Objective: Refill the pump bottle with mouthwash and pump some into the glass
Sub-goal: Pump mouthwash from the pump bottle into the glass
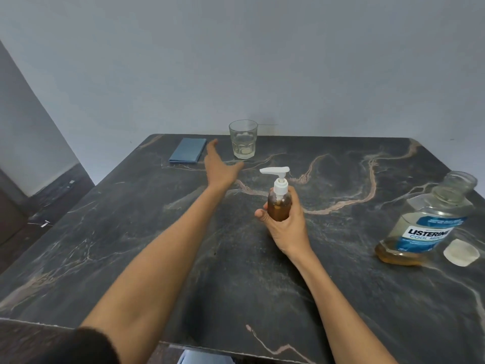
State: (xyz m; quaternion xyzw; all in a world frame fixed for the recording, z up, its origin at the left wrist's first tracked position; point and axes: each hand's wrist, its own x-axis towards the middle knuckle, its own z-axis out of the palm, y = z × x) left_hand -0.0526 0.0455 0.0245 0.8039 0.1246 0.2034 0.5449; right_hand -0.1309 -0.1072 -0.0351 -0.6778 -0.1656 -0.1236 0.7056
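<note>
My right hand (287, 224) grips a small amber pump bottle (279, 206) with a white pump head, held upright over the middle of the dark marble table (131, 245). My left hand (219, 166) stretches out open, fingers straight, just left of a clear glass (243, 139) at the table's far edge, without touching it. The glass holds a little pale liquid at the bottom. An uncapped Listerine mouthwash bottle (425, 222) stands at the right, with amber liquid low inside.
A white cap (461, 252) lies on the table beside the mouthwash bottle. A folded blue cloth (188, 154) lies at the far left of the table. A grey wall rises right behind the table's far edge.
</note>
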